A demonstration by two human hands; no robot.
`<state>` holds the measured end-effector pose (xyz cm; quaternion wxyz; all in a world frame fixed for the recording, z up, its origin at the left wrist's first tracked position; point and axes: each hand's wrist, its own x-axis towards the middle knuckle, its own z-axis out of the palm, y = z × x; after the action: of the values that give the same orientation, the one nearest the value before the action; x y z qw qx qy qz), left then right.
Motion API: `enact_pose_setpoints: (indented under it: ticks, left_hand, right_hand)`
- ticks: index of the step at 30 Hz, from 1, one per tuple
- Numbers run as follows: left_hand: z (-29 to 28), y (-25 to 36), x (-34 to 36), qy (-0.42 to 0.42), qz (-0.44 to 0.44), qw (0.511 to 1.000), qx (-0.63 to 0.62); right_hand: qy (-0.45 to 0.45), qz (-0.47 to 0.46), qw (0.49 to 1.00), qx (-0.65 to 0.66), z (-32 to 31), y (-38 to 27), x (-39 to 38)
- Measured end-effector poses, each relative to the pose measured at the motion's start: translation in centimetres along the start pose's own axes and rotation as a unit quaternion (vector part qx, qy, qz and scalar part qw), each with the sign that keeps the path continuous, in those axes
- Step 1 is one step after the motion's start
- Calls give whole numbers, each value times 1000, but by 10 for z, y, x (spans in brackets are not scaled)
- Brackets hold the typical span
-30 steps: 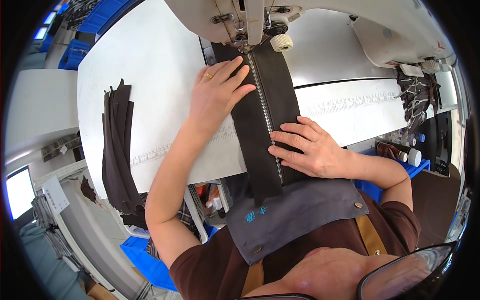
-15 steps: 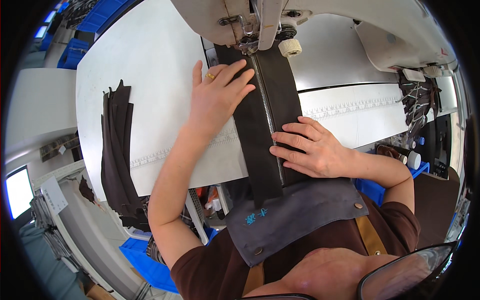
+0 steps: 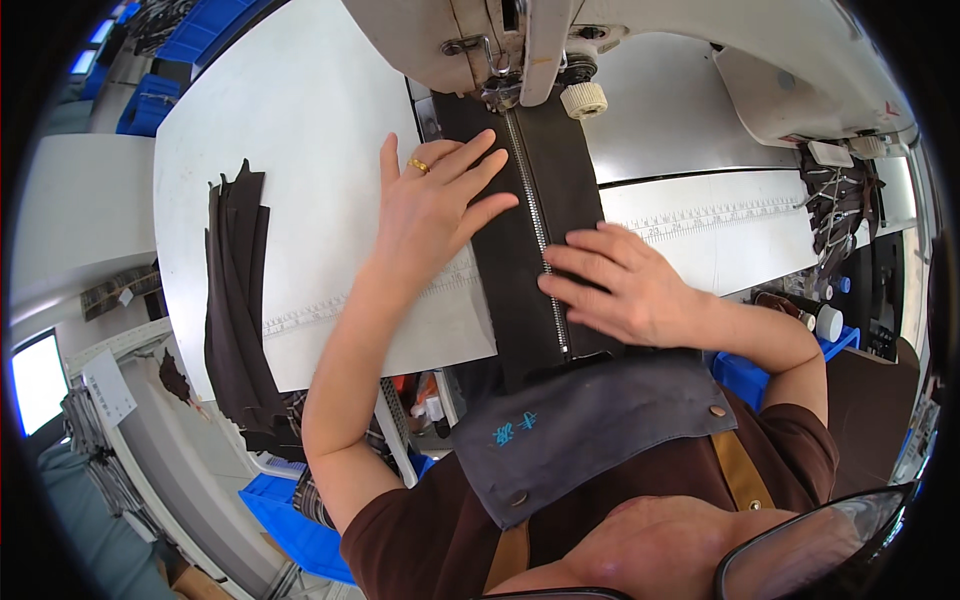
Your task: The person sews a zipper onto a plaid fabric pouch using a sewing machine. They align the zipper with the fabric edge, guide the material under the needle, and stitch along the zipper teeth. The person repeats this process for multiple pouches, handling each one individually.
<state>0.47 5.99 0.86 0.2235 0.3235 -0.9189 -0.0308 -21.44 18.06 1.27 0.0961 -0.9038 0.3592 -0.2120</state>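
A dark brown fabric piece (image 3: 500, 270) with a metal-toothed zipper (image 3: 533, 205) along it lies under the presser foot (image 3: 503, 96) of a white sewing machine (image 3: 650, 22). Its near end reaches my grey apron flap. Flat on the fabric left of the zipper, close to the foot, rest the spread fingertips of my left hand (image 3: 432, 205), a ring on one finger. Lower down, my right hand (image 3: 632, 285) is over the fabric's right half, its slightly blurred fingers stretched toward the zipper teeth. Neither hand grips anything.
A stack of dark fabric strips (image 3: 236, 290) hangs over the left table edge. A printed ruler scale (image 3: 700, 218) crosses the white tabletop (image 3: 300, 110). Blue bins (image 3: 300, 520) stand below. At the right hang clipped dark pieces (image 3: 838, 200), near a white spool (image 3: 828, 322).
The fabric and zipper have slid a little toward the machine, the near end drawing away from me. My left thumb has spread out to the right; my right hand has shifted slightly.
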Motion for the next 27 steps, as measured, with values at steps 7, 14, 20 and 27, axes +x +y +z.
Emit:
enact_pose_setpoints:
  ticks: [7,14,20,27]
  left_hand:
    - [5,-4,3,18,-1,1000,13]
    - [5,2,3,20,-18,1000,10]
    - [10,3,2,35,-8,999,30]
    - [11,11,0,11,-36,999,19]
  right_hand:
    - [-4,-12,1000,10,-2,-1,-1]
    - [26,-50,998,2,3,3,1]
    - [36,-50,998,-8,2,15,12]
    - [54,-56,996,-30,3,34,25]
